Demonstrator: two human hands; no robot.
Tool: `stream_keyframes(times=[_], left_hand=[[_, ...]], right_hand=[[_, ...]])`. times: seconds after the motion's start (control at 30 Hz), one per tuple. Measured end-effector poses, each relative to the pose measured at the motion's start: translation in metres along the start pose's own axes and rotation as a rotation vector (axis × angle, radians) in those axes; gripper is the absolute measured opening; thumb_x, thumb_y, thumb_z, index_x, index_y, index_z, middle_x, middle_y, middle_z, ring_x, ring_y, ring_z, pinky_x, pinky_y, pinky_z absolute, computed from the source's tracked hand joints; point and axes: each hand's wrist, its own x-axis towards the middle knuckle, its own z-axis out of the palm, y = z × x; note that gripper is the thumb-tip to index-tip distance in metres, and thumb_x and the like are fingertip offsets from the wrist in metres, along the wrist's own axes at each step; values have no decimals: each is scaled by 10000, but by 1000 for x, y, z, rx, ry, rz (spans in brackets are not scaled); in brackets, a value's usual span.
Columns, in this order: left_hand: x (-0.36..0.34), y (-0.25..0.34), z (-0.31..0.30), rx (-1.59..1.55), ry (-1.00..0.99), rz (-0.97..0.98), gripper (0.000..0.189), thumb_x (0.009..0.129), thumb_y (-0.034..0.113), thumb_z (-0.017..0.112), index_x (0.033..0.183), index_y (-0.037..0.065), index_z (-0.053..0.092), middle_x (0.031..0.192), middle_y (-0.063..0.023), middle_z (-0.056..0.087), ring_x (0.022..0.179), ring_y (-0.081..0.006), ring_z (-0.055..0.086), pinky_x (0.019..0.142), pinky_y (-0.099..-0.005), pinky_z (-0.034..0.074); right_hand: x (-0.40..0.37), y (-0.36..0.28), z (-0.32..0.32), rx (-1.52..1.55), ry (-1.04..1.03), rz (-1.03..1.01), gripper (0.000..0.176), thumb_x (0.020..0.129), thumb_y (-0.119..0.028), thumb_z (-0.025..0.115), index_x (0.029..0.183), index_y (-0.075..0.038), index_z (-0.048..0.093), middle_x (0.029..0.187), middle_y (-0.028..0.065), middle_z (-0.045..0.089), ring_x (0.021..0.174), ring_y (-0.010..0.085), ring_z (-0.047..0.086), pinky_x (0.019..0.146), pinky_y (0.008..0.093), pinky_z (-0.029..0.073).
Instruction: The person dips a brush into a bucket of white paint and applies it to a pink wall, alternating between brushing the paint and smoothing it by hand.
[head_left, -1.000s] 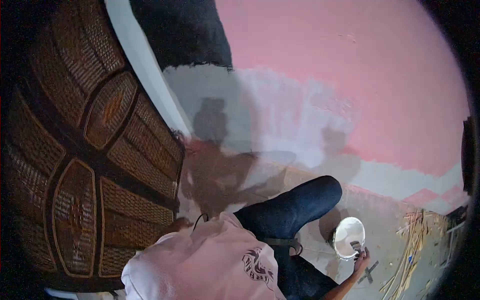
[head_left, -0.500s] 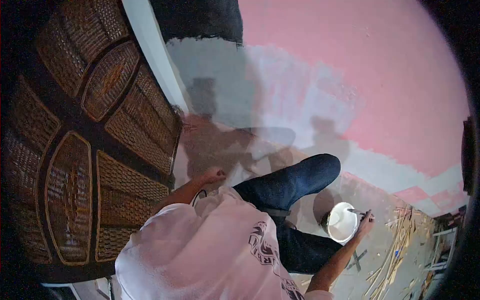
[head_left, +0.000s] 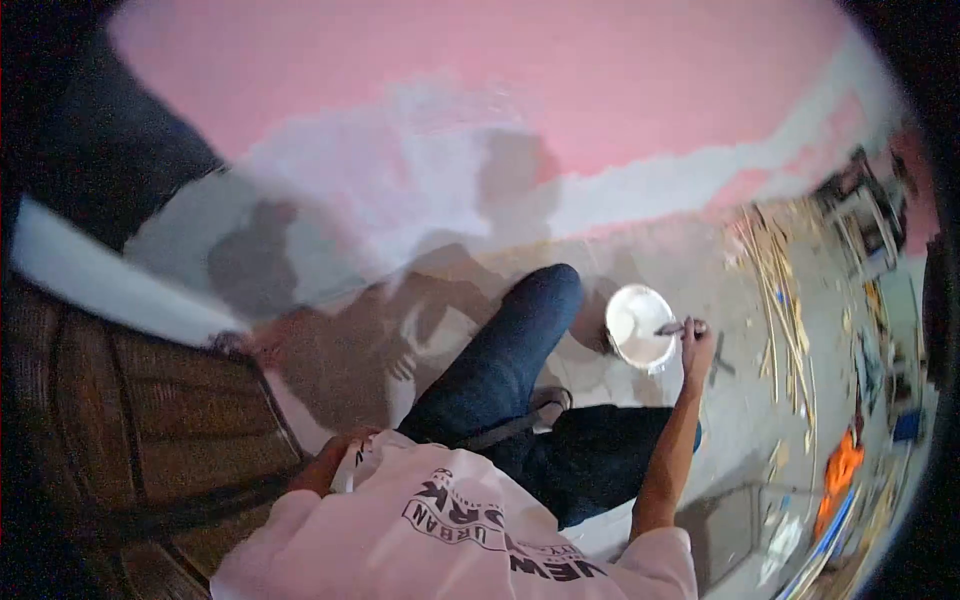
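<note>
While the right hand (head_left: 697, 345) clasps a brush (head_left: 670, 328) over the white bucket (head_left: 613, 308), the left hand (head_left: 335, 458) sits by the woven panel (head_left: 150, 420). Whether that hand grips anything, I cannot tell.

Pink wall (head_left: 560, 80) with white patch (head_left: 400, 170); woven wicker panel (head_left: 150, 400) left; littered floor (head_left: 800, 300).

The person wears a pale pink T-shirt (head_left: 440, 545) with short sleeves (head_left: 662, 560) and dark block lettering (head_left: 480, 520) printed on it, the word "URBAN" readable. Below are dark blue jeans (head_left: 505, 355), a thin dark strap (head_left: 515, 428) across one thigh. The left hand (head_left: 335, 458) and right hand (head_left: 695, 340) are bare.
</note>
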Motion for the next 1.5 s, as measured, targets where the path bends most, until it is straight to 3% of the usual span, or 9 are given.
stream_keyframes(times=[0.4, 0.6, 0.73, 0.8, 0.97, 1.07, 1.17, 1.4, 1.5], left_hand=[[45, 21, -40, 25, -228, -47, 528, 899, 448, 711, 1286, 94, 644, 1134, -140, 726, 1030, -319, 703, 886, -471, 559], [47, 49, -45, 25, -276, -106, 529, 906, 436, 705, 1309, 101, 629, 1149, -137, 722, 1041, -322, 700, 887, -479, 559], [46, 74, -40, -6, -237, -166, 531, 911, 428, 702, 1324, 105, 620, 1159, -135, 718, 1049, -323, 697, 888, -484, 559], [36, 93, -30, -44, -198, -197, 532, 913, 424, 700, 1332, 107, 615, 1164, -134, 717, 1053, -324, 696, 888, -487, 559], [20, 138, -4, -151, -76, -310, 535, 919, 414, 695, 1351, 112, 602, 1177, -132, 713, 1062, -326, 693, 889, -494, 559], [35, 168, 10, -164, -61, -389, 538, 923, 408, 693, 1363, 115, 595, 1185, -131, 710, 1068, -327, 691, 889, -498, 559], [54, 194, 16, -161, -57, -468, 541, 926, 402, 690, 1374, 118, 587, 1193, -130, 708, 1074, -328, 689, 890, -502, 558], [48, 225, -9, -229, -5, -509, 548, 934, 388, 684, 1401, 126, 570, 1210, -126, 702, 1087, -331, 685, 891, -512, 558], [57, 222, -8, -266, 12, -452, 552, 938, 383, 681, 1413, 129, 563, 1218, -125, 700, 1093, -332, 683, 891, -516, 558]], right_hand=[[-25, -48, -22, -72, 20, 1, 289, 1004, -284, 647, 1009, -6, 725, 714, 105, 684, 655, 182, 667, 642, 334, 514], [-30, -36, -14, 19, 69, 51, 260, 1003, -281, 650, 991, -33, 728, 800, 147, 746, 710, 247, 728, 671, 375, 544], [-22, 26, 3, -76, 125, 143, 248, 1004, -280, 651, 1001, -45, 730, 768, 178, 712, 672, 257, 695, 653, 384, 532], [-10, 19, -12, -4, 130, 170, 246, 1000, -284, 656, 1013, -51, 732, 754, 194, 692, 660, 265, 681, 643, 389, 524], [16, 21, -31, 356, 96, 346, 231, 1040, -203, 626, 1018, 17, 696, 834, 34, 700, 731, 87, 595, 658, 284, 495], [33, 18, -23, 479, 135, 436, 267, 1054, -232, 622, 1029, 29, 673, 759, -21, 592, 675, 63, 517, 620, 245, 436], [67, 39, -13, 260, -6, 584, 207, 1049, -177, 605, 1018, 14, 679, 802, 17, 636, 728, 84, 554, 672, 261, 476], [121, 100, 23, 231, -20, 549, 233, 1030, -224, 627, 1034, 4, 675, 780, 42, 650, 714, 108, 596, 657, 286, 494], [134, 114, 36, 258, 16, 436, 238, 1038, -218, 611, 1046, 12, 676, 753, 35, 640, 685, 104, 594, 628, 274, 473]])
